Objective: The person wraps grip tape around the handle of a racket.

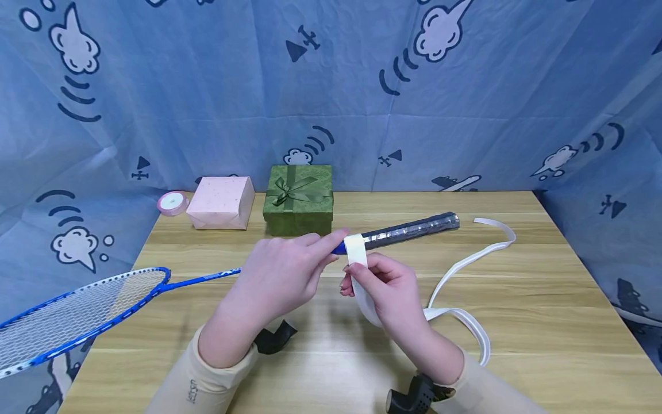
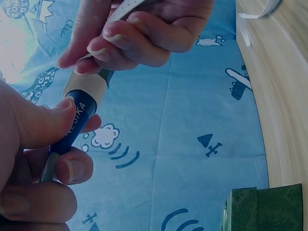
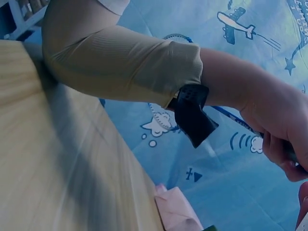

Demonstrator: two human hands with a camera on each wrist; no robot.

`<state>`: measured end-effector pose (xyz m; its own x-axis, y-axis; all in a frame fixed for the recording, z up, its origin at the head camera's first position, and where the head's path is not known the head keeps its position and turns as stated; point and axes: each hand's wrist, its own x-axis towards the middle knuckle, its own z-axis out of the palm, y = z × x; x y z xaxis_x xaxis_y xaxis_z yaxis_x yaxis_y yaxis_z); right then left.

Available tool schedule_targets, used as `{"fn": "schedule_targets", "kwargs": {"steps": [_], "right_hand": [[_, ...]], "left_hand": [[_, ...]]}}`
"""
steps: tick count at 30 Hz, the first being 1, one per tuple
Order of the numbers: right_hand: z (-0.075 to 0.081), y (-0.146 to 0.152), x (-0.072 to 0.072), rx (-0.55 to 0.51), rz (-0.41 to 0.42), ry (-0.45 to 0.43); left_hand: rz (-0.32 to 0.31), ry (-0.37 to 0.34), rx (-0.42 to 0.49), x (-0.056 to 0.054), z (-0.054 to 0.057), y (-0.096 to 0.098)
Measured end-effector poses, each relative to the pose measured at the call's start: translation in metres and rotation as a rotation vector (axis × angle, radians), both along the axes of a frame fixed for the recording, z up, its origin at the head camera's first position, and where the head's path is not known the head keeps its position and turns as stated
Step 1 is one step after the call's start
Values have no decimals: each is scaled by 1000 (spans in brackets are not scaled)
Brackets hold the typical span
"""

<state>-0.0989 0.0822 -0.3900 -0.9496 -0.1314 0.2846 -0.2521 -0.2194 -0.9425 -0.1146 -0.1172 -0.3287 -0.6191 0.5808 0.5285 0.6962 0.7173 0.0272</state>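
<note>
A blue badminton racket is held above the table, its strung head toward the left and its dark handle pointing right. My left hand grips it around the blue collar just below the handle, thumb along the collar in the left wrist view. White grip tape passes around the handle's end beside that collar. Between thumb and fingers, my right hand pinches the tape just under the handle. In the right wrist view the left hand shows at the right edge.
The tape's loose tail curls over the wooden table on the right. Along the back stand a green gift box with a bow, a pink wrapped box and a ribbon roll. A patterned blue cloth hangs behind.
</note>
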Motion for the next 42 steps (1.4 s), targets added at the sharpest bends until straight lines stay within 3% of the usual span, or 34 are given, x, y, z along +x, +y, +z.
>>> {"fn": "schedule_targets", "kwargs": {"steps": [7,15,18,21,26,31,36,42], "right_hand": [[1,1,-2,32,-61,-37],[2,4,-2,-74,29,-74],[4,4,-1,-105,19,-74],[7,4,-1,-120,-38,-75],[16,7,0,-146,-142,-59],[24,12,1,-185,-197,-19],[30,17,-1,-130,-163,-3],[34,24,-8,17,-59,24]], "left_hand": [[-46,-40,5,2,1,-1],[-109,-116,-9,2,5,-2],[-103,-115,-14,2,7,-1],[-73,-56,-2,2,8,-2],[-11,126,74,2,12,-10],[-42,241,180,0,15,-12],[-96,328,249,-3,15,-13],[-101,338,250,-2,17,-19]]}}
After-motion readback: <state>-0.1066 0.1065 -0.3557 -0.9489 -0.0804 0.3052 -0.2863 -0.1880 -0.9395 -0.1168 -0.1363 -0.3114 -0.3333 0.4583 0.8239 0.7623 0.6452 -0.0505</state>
